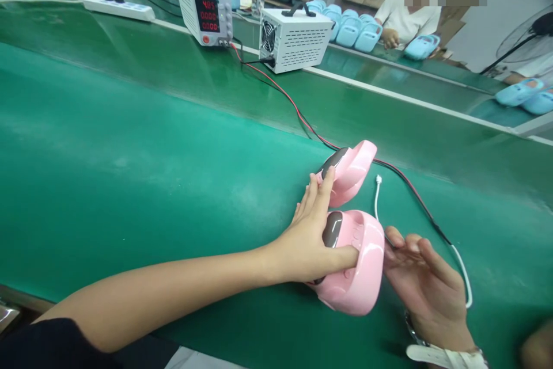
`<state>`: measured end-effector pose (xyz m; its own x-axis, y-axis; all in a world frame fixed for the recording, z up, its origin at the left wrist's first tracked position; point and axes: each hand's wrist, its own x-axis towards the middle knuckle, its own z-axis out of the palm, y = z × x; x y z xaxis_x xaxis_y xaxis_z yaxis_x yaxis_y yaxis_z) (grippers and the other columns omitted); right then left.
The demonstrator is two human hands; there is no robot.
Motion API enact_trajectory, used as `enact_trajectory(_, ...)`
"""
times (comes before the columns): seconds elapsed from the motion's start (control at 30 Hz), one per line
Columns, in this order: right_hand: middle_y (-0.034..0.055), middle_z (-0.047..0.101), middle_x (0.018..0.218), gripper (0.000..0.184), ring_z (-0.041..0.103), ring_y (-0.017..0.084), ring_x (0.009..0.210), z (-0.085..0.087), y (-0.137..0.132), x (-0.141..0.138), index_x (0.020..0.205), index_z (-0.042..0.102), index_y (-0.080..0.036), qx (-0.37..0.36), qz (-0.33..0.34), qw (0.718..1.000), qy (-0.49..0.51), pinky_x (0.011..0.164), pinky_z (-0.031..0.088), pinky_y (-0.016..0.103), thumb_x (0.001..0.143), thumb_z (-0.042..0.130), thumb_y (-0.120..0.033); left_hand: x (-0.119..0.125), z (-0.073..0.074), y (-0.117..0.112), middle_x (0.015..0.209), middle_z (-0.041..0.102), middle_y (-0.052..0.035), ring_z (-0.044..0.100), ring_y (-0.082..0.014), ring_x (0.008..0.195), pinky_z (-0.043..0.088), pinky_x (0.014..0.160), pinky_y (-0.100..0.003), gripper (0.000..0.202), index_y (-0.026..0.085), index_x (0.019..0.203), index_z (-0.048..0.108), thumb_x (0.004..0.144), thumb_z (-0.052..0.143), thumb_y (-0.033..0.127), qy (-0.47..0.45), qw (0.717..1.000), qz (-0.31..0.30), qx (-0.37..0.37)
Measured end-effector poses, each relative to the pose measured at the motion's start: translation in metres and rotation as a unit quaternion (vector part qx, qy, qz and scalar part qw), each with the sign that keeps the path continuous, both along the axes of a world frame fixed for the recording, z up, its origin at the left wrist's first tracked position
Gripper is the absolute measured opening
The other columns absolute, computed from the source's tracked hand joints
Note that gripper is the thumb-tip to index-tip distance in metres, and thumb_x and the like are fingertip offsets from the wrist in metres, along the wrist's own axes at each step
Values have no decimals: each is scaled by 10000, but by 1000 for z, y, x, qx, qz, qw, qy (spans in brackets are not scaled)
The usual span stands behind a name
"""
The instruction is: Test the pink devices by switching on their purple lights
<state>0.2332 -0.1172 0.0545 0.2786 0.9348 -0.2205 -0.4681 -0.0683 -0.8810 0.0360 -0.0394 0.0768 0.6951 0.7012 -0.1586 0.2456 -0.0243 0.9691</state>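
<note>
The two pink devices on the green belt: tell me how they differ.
The near pink device lies between both hands: the left hand has its thumb on it, and the right hand is open beside it. The far pink device is touched only by the left hand's fingertips. The near one shows more of its rounded shell; the far one sits tilted. Both are glossy pink with a dark panel.

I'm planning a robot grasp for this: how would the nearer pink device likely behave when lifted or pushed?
The nearer pink device looks like a stiff, glossy moulded shell, so probably rigid but slippery. Its rounded underside on the green belt suggests it could rock. The left hand rests on it, and the right hand is beside it.
</note>
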Motion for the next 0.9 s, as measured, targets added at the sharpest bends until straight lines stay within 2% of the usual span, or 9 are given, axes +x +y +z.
enact_trajectory(0.17, 1, 481, 647, 276, 483, 122, 550, 4, 2, -2, 534, 630, -226, 13, 1, 1000, -25, 517, 481, 276, 631, 811, -411, -1, 1, 0, 1541, -208, -50, -242, -207, 1394, -62, 1148, -505, 1090, 266, 1466, -146, 679, 606, 326, 1, 1000, 4, 7)
enact_trajectory(0.27, 30, 546, 679, 279, 534, 150, 603, 16, -11, 8, 559, 661, -233, 7, 10, 990, -142, 545, 505, 275, 681, 762, -462, -1, 2, 1, 1553, -171, -35, -223, -204, 1404, -57, 1156, -496, 1077, 267, 1469, -136, 685, 601, 303, -3, 1000, 2, 14)
enact_trajectory(0.33, 60, 615, 733, 252, 584, 194, 689, 26, -31, 20, 604, 695, -242, -19, -9, 955, -296, 579, 520, 276, 699, 747, -470, -1, 2, 1, 1554, -168, -20, -203, -205, 1412, -54, 1160, -487, 1072, 270, 1470, -134, 689, 601, 289, -7, 1000, 4, 18)
enact_trajectory(0.43, 76, 677, 801, 211, 619, 240, 745, 35, -68, 35, 683, 726, -257, -79, -29, 856, -510, 595, 524, 293, 689, 756, -466, -1, 1, 1, 1557, -158, -1, -172, -232, 1423, -56, 1162, -491, 1048, 273, 1473, -118, 700, 590, 267, -27, 999, 15, 27)
enact_trajectory(0.5, 64, 684, 770, 215, 623, 231, 683, 33, -89, 39, 717, 735, -261, -100, -12, 808, -580, 573, 511, 301, 704, 739, -475, 0, -1, 1, 1560, -148, 26, -158, -262, 1425, -57, 1163, -498, 1030, 298, 1474, -102, 708, 585, 254, -46, 998, 21, 28)
enact_trajectory(0.57, 41, 655, 693, 210, 591, 193, 584, 23, -103, 40, 773, 749, -261, -104, 3, 787, -608, 527, 480, 291, 731, 721, -465, 1, -3, 3, 1560, -142, 62, -160, -284, 1421, -62, 1163, -500, 1020, 334, 1471, -88, 715, 590, 245, -60, 998, 22, 26)
enact_trajectory(0.67, 18, 617, 688, 218, 520, 144, 517, 3, -116, 38, 903, 750, -258, -121, -14, 769, -628, 483, 426, 277, 771, 703, -426, 1, -6, 4, 1555, -143, 96, -170, -283, 1418, -74, 1161, -491, 1022, 359, 1468, -84, 717, 598, 234, -65, 997, 22, 37)
enact_trajectory(0.73, 24, 624, 745, 207, 544, 148, 559, -7, -120, 35, 936, 745, -256, -125, -43, 766, -629, 509, 430, 281, 797, 688, -399, 0, -8, 5, 1553, -147, 104, -163, -280, 1421, -69, 1160, -496, 1026, 364, 1465, -96, 721, 599, 237, -61, 997, 21, 44)
enact_trajectory(0.9, 37, 630, 784, 126, 593, 176, 642, -12, -119, 32, 812, 745, -252, -108, -66, 781, -611, 550, 443, 296, 809, 685, -363, -1, -10, 5, 1556, -124, 108, -148, -300, 1421, -38, 1157, -535, 1014, 401, 1458, -81, 739, 617, 250, -55, 997, 26, 41)
